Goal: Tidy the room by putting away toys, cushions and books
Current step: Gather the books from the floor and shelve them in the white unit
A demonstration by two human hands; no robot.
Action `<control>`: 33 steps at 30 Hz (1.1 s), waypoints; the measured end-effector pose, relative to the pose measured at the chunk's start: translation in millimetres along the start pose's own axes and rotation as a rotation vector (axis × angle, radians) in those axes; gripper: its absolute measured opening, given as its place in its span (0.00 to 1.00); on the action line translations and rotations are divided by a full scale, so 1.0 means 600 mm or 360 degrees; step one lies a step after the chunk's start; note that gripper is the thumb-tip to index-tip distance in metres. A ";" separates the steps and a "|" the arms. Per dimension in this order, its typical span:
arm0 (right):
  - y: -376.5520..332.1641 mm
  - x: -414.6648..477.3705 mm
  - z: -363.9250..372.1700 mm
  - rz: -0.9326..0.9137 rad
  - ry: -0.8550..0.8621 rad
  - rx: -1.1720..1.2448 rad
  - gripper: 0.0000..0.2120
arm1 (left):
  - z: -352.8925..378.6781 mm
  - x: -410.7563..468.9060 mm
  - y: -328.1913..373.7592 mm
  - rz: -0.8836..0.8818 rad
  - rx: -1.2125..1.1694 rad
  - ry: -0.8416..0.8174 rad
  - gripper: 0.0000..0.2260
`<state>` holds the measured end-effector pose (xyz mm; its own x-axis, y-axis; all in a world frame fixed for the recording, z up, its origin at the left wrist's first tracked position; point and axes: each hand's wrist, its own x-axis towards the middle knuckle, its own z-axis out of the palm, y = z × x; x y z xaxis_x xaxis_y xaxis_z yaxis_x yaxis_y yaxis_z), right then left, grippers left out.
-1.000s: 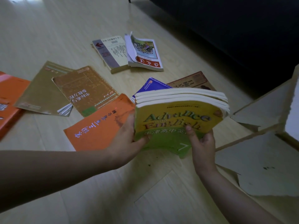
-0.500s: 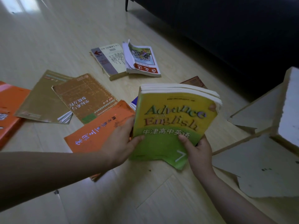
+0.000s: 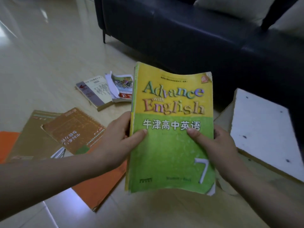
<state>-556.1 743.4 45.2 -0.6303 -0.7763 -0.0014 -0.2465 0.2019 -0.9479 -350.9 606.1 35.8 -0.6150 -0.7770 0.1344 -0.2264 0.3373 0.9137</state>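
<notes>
Hands: left hand (image 3: 118, 142) and right hand (image 3: 217, 145) grasp the yellow-and-green paperback English textbook (image 3: 171, 129) by its side edges, thumbs on the cover; held upright above the pale wooden floor (image 3: 41, 60)
Floor: orange paperback (image 3: 98, 186), brown workbook (image 3: 74, 130)
Beyond: dark navy sofa (image 3: 189, 38)

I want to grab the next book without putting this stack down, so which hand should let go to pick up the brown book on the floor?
Left. The left hand is beside the brown paperback book; the right hand is across the yellow-green English textbook stack.
</notes>
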 end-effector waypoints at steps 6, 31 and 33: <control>-0.096 0.014 -0.079 -0.0068 0.0113 -0.0074 0.07 | 0.012 0.030 0.116 0.0049 -0.0153 -0.0015 0.23; 0.120 -0.161 -0.691 0.0277 0.1496 0.0123 0.10 | 0.654 0.053 0.486 0.0601 0.0114 -0.0803 0.16; 0.152 -0.176 -0.707 0.0367 0.1624 0.0165 0.11 | 0.701 0.049 0.482 0.0662 0.0185 -0.0908 0.14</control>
<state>-824.4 1097.1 94.1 -0.9871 0.1556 0.0379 -0.0075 0.1912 -0.9815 -751.8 904.4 142.5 -0.9599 -0.1831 0.2122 0.0532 0.6242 0.7794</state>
